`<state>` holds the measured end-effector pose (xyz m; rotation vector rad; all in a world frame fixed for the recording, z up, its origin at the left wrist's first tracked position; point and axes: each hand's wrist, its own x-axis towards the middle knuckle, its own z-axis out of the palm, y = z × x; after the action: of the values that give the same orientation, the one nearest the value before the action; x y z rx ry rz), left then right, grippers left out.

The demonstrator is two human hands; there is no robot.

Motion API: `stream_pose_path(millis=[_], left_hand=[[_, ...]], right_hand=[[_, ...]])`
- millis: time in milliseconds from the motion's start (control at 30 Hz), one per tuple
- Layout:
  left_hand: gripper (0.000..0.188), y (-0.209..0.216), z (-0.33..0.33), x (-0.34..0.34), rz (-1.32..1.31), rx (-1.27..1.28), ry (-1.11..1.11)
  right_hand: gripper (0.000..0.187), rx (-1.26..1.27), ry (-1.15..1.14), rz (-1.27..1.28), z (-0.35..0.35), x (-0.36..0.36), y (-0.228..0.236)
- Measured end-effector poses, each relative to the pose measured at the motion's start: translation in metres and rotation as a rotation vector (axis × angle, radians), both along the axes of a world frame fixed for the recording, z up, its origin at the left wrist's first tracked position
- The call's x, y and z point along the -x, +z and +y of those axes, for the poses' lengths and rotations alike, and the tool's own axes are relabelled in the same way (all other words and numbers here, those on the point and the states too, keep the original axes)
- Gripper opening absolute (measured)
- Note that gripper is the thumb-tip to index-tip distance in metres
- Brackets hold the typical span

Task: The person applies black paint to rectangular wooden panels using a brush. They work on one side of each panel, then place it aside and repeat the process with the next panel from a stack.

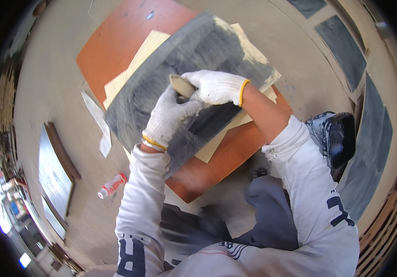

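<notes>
Nearest are the person's grey trousers [272,217] and two white sleeves coming up from the lower edge. The left hand [168,117], in a white knit glove with a yellow cuff band, lies curled against the dark sheet [194,51], its fingers closed round the lower part of a pale, rounded wooden tool [181,85]. The right hand [214,87], gloved the same way, grips the tool from above — both hands hold this one tool, pressed onto the sheet.

The sheet is thin, flat and roughly rectangular, smeared grey-black with streaky, grainy strokes; its far right corner is bare and pale. Under it lie pale cream veneer sheets [145,51] (at least two, edges poking out on several sides), and under those one smooth orange-brown board [120,37] on the dusty concrete floor [51,78].

To the left, a red-and-white tube [112,185] lies on the floor, near a pale strip [96,115] and two framed panels [53,173]. To the right stands a paint-spattered black container [334,138]; beyond it, three dark-coated sheets [346,51] lie along the far edge.
</notes>
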<state>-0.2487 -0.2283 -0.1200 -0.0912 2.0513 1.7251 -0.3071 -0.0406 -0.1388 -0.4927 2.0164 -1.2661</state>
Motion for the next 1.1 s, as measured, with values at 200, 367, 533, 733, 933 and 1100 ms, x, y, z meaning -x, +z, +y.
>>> stream_pose_path(millis=[200,367,533,733,933,1100], left_hand=[[0.029,-0.018,0.033,0.04,-0.212,-0.059,-0.199],[0.025,-0.045,0.067,0.061,-0.103,-0.028,-0.196],[0.022,-0.049,0.15,0.103,-0.001,-0.14,-0.164],[0.025,-0.052,0.115,0.093,-0.024,-0.064,-0.356],[0.019,-0.058,0.172,0.103,0.032,-0.169,-0.201],[0.017,-0.06,0.16,0.085,0.023,-0.173,-0.164]], right_hand=[[0.049,0.24,-0.385,0.213,0.114,-0.053,0.013],[0.037,0.577,-1.023,0.082,0.204,-0.176,0.012],[0.03,0.632,-1.317,0.002,0.226,-0.236,-0.015],[0.029,0.589,-1.421,-0.007,0.235,-0.258,-0.028],[0.029,0.702,-1.335,-0.018,0.215,-0.234,-0.035],[0.029,0.619,-1.374,-0.064,0.221,-0.248,-0.043]])
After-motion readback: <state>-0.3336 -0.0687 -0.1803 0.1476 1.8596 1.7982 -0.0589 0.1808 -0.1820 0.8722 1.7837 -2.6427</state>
